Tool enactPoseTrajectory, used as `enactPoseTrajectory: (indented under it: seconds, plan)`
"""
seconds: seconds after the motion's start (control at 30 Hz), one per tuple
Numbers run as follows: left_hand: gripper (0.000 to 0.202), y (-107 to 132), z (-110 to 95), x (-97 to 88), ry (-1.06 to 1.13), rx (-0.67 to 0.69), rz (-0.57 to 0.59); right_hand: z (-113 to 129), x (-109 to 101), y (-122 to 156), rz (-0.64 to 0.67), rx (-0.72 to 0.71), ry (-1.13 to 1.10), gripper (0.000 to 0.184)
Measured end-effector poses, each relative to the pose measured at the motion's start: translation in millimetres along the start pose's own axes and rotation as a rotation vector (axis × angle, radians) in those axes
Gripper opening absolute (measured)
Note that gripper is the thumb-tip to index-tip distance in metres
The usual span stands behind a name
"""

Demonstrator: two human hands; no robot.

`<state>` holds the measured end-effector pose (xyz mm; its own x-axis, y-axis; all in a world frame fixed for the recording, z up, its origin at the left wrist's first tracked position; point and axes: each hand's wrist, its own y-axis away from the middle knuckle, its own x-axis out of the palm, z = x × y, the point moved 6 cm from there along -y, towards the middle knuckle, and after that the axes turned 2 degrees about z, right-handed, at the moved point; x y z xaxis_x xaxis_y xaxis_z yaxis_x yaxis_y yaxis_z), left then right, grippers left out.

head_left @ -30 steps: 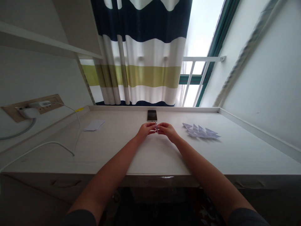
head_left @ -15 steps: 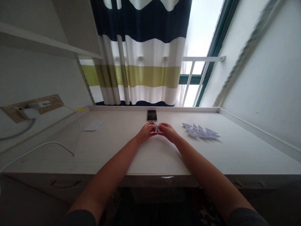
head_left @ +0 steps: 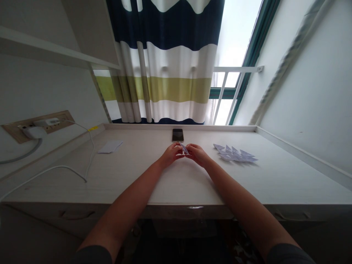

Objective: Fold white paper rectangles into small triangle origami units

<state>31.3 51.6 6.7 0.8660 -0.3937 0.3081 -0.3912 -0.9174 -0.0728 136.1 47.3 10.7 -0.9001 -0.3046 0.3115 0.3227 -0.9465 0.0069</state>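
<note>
A small piece of folded white paper [head_left: 184,148] is held between my two hands, just above the middle of the desk. My left hand [head_left: 172,153] grips its left side with thumb and fingers. From the other side, my right hand [head_left: 195,153] pinches it as well. The fingers cover part of the paper, so its full shape is hidden. Off to the right lie several folded paper boats [head_left: 235,153], grouped close together. A stack of flat white paper [head_left: 110,146] rests on the left part of the desk.
Just beyond my hands, a dark phone [head_left: 177,135] lies on the white desk [head_left: 187,183]. A white cable [head_left: 89,161] runs over the left side from a wall socket [head_left: 38,126]. A raised rim borders the desk at the back, below a striped curtain [head_left: 178,88].
The folded paper has turned slightly between my fingers, and more of its face shows. Both hands stay in nearly the same place.
</note>
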Motion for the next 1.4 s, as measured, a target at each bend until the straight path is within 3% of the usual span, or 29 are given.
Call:
enactPoseTrajectory:
  seconds: [0.17,0.87,1.4]
  plan:
    - [0.021,-1.6,1.4,-3.0,-0.006,0.003,-0.005,-0.3,-1.8,-0.3,-0.011,0.0,0.012,0.015]
    - [0.013,-2.3,1.8,1.2,-0.027,-0.005,0.02,-9.0,-2.5,-8.0,0.023,-0.009,-0.041,0.013]
    - [0.014,-4.2,4.6,-10.2,-0.058,-0.021,-0.105,-7.2,-10.7,-6.3,-0.046,0.014,0.021,0.01]
